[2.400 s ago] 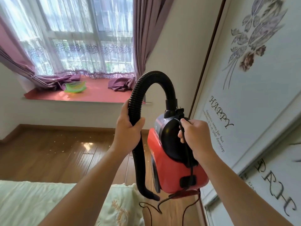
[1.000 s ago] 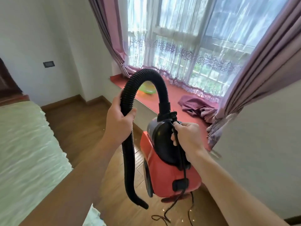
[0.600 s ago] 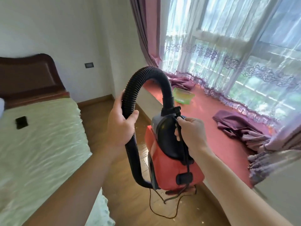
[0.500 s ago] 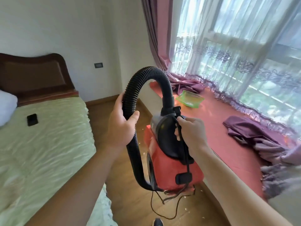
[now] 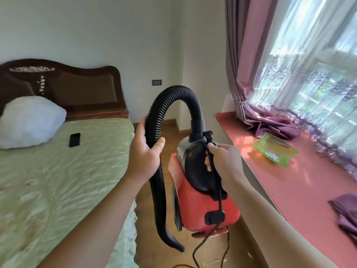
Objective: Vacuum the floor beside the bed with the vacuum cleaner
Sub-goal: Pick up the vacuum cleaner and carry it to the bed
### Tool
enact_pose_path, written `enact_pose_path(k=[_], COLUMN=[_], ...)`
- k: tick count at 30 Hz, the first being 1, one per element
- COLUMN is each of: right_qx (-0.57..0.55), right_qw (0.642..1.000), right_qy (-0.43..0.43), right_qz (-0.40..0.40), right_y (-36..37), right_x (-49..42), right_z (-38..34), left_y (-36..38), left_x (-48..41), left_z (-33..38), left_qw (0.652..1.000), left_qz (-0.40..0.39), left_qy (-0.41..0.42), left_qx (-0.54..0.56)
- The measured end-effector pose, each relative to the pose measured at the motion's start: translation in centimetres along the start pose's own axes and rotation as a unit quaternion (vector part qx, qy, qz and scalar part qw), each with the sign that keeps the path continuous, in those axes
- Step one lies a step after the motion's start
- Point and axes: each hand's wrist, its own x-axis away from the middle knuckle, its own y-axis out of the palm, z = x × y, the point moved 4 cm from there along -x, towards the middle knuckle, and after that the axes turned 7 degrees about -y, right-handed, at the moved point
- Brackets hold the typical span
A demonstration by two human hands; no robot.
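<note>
A red and black vacuum cleaner hangs in the air in front of me, above the wooden floor. My right hand grips its black top handle together with the power cord. A black ribbed hose arches up from the body and down to a curved nozzle near the floor. My left hand holds the hose on its left side. The bed with a pale green cover lies at the left. The floor strip runs between the bed and the window ledge.
A red window ledge runs along the right, with a green glass dish and purple curtains on it. A white pillow and a black phone lie on the bed. The cord trails to the floor.
My view has swung left from the wardrobe and window toward the bed's headboard. Both hands keep the same hold on the hose and the handle.
</note>
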Motion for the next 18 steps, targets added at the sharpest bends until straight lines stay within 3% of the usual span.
enact_pose_path(k=[9,18], right_qx=[-0.001,0.002], right_qw=[0.999,0.999], right_qy=[-0.011,-0.014], right_qz=[-0.039,-0.028], right_y=[3.5,8.4], right_x=[-11.6,-21.8], right_z=[-1.1,-1.6], left_y=[1.8,2.3], left_x=[-9.9,-20.6], left_z=[-1.0,-2.9], left_qw=[1.0,1.0], left_qz=[0.029,0.022], left_qy=[0.001,0.018], left_qx=[-0.01,-0.012])
